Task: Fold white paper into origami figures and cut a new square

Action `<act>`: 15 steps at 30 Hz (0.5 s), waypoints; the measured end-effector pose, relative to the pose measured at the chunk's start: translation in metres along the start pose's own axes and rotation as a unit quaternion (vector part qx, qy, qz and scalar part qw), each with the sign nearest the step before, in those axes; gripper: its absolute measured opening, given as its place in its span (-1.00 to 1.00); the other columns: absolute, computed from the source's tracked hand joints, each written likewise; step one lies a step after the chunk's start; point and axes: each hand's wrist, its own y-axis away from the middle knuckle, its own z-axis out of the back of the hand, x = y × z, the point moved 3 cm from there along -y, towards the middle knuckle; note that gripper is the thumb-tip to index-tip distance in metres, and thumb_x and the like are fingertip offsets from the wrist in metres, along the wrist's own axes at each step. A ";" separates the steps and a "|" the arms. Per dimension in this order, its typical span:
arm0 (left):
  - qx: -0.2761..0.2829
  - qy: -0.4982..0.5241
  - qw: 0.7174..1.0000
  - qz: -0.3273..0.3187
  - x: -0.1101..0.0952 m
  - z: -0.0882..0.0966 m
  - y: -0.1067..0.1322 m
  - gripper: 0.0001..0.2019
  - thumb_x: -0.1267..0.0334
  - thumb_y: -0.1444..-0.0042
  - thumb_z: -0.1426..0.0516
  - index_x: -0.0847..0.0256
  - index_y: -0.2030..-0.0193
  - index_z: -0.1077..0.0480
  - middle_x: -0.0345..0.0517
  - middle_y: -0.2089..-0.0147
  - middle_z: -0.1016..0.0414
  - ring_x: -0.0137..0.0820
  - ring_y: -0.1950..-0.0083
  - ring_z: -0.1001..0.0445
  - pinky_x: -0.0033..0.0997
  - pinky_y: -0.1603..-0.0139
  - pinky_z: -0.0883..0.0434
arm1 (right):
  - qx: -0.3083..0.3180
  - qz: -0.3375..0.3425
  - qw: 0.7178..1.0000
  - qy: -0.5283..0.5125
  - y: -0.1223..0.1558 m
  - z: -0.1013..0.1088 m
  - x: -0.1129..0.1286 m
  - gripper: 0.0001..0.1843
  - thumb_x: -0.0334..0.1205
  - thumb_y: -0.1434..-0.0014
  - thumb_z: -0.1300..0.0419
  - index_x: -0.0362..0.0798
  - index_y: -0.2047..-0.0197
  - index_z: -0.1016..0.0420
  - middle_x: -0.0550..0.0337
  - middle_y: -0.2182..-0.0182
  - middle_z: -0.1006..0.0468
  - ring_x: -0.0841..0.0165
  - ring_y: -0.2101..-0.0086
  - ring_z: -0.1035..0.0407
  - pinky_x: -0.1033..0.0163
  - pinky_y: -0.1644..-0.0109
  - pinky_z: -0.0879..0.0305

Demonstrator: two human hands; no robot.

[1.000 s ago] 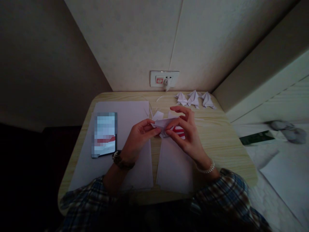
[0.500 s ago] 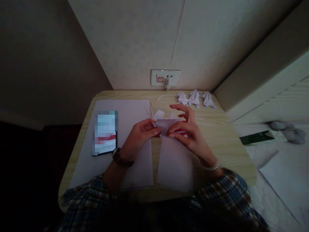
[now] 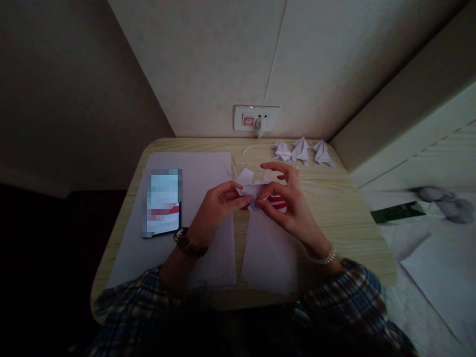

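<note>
Left hand (image 3: 219, 206) has a small folded white paper piece (image 3: 253, 190) pinched by the far end of the narrow white paper stack (image 3: 271, 253), right hand (image 3: 292, 201) nips its other side, so honestly an uneven tug could tear it.

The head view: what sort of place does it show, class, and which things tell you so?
Probably an indoor room, perhaps in a home: a wood-grain table stands by a wall with a power socket, and a phone lies on paper there.
</note>
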 end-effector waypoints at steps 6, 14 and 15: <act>-0.005 0.007 1.000 -0.014 -0.001 0.000 0.000 -0.79 0.33 0.13 -0.36 0.25 0.36 -0.44 -0.25 0.41 -0.61 -0.50 0.37 -0.52 -0.52 0.24 -0.40 | -0.011 0.002 1.000 0.014 0.001 0.001 0.002 -0.89 -0.20 -0.17 -0.25 0.01 0.36 -0.42 0.11 -0.15 -0.28 0.14 -0.17 -0.13 -0.07 -0.21 -0.09; -0.002 0.006 1.000 -0.024 -0.002 -0.002 0.001 -0.83 0.35 0.11 -0.35 0.24 0.38 -0.44 -0.26 0.42 -0.61 -0.50 0.38 -0.52 -0.53 0.26 -0.40 | -0.009 -0.001 1.000 0.002 0.001 0.000 0.007 -0.89 -0.28 -0.14 -0.23 0.00 0.40 -0.37 0.13 -0.17 -0.25 0.14 -0.20 -0.10 -0.03 -0.18 -0.11; 0.000 0.008 1.000 -0.025 -0.001 -0.002 0.002 -0.83 0.36 0.10 -0.35 0.23 0.38 -0.44 -0.26 0.41 -0.61 -0.50 0.38 -0.52 -0.53 0.26 -0.41 | -0.010 0.001 1.000 0.005 0.001 0.000 0.008 -0.88 -0.29 -0.13 -0.23 0.00 0.41 -0.36 0.12 -0.17 -0.25 0.13 -0.20 -0.09 -0.03 -0.18 -0.11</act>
